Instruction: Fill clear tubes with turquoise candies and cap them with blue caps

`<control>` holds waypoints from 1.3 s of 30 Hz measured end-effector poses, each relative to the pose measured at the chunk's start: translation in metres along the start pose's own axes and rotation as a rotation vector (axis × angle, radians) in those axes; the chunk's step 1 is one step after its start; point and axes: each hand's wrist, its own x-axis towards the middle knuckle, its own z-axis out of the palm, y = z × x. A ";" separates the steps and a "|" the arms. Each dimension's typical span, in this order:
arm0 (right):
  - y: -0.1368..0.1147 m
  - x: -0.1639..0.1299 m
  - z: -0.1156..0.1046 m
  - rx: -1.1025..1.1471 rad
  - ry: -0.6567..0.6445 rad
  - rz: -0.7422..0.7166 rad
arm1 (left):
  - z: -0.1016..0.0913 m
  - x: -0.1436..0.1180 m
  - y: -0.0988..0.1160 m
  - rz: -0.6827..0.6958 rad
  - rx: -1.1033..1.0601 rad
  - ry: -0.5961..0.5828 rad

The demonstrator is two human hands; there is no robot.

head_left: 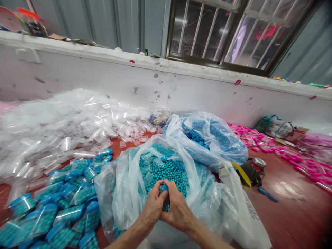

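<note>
Both my left hand point(155, 200) and my right hand point(176, 205) are closed around a small container with a blue cap point(164, 187), mostly hidden by my fingers. They hold it over an opened clear plastic bag point(127, 180) full of teal beads point(166, 171). A few clear containers lie on the beads inside the bag. To the left of the bag, a heap of blue-capped clear containers point(85, 193) filled with teal beads covers the table.
Empty clear containers point(64, 131) are piled at the back left. Behind the bead bag stands another bag point(228, 141) holding blue pieces. Pink-capped containers point(293, 157) lie along the right. A dark blue tool point(268, 194) and a jar point(258, 164) rest on the red table point(298, 214).
</note>
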 end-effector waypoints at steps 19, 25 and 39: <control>-0.007 0.005 -0.005 0.162 0.006 0.014 | -0.010 0.000 0.002 0.041 -0.085 -0.047; -0.008 0.001 -0.004 0.031 -0.023 0.030 | -0.009 -0.008 0.003 0.075 0.052 -0.013; -0.004 -0.006 0.007 0.283 0.052 0.126 | -0.004 -0.004 0.004 -0.047 -0.122 -0.093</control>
